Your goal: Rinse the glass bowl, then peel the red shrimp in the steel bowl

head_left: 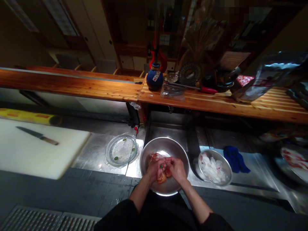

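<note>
holding a piece of raw food, pink and orange, low inside a big metal bowl, while being unable to tell exactly what kind it is. gripping it from one side with the left hand, curling the fingers in against it. pinching at it from the other side with the right hand, bringing thumb and fingertips close together on it. partly covering the food with both hands. having reddish bits in the same bowl, just beyond the left hand.

wearing dark sleeves. having a clear round dish with small green bits just left of the bowl, on the metal counter. having a white cutting board farther left, with a knife lying flat on it and a yellow roll along its far edge. having a smaller metal bowl on the right, with white pieces too unclear to name, and a blue cloth just past it. facing a raised wooden ledge, with a blue pot and a red-handled tool on top.
</note>
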`<state>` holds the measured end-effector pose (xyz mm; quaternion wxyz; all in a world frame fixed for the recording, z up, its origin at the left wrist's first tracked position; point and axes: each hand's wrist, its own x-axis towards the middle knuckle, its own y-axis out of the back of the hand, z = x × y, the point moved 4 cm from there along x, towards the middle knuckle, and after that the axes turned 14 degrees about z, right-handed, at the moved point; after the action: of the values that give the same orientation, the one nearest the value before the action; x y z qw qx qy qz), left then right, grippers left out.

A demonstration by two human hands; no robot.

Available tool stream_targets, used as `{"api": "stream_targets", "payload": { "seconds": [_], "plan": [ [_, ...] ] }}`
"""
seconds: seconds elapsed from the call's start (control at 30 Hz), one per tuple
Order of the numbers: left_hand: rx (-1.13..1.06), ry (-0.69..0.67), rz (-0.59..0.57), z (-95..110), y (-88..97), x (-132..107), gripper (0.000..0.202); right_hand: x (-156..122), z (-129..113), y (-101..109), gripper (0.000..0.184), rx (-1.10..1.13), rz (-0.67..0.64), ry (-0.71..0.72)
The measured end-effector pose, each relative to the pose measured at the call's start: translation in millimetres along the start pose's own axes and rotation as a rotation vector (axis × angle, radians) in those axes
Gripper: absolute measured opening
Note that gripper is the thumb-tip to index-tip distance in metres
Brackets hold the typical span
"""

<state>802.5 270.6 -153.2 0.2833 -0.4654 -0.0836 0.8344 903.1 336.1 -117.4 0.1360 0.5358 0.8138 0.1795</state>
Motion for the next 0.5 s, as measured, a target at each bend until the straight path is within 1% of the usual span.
{"api": "stream_targets", "payload": {
  "seconds": [0.1, 0.17, 0.23, 0.3, 0.37, 0.5],
  "plan": [
    [0.001, -0.001, 0.031, -3, 2.5, 4, 0.014, -4, -9, 1, 0.023, -0.104, 0.037, 0.082],
    [0.0, -0.02, 0.065, -5, 4.4, 8, 0.013, -7, -16, 0, 0.026, -0.156, 0.036, 0.158],
    [0.001, -0.05, 0.094, -6, 6.6, 11, 0.012, -11, -20, -2, 0.029, -0.174, 0.026, 0.2],
    [0.007, -0.075, 0.105, -6, 8.7, 12, 0.011, -13, -21, -4, 0.03, -0.144, 0.017, 0.185],
    [0.016, -0.088, 0.106, -6, 10.2, 13, 0.011, -13, -18, -5, 0.028, -0.091, 0.021, 0.132],
    [0.048, -0.063, 0.091, -4, 10.1, 12, 0.01, -9, -8, -4, 0.022, 0.069, 0.019, 0.029]
  ]
}}
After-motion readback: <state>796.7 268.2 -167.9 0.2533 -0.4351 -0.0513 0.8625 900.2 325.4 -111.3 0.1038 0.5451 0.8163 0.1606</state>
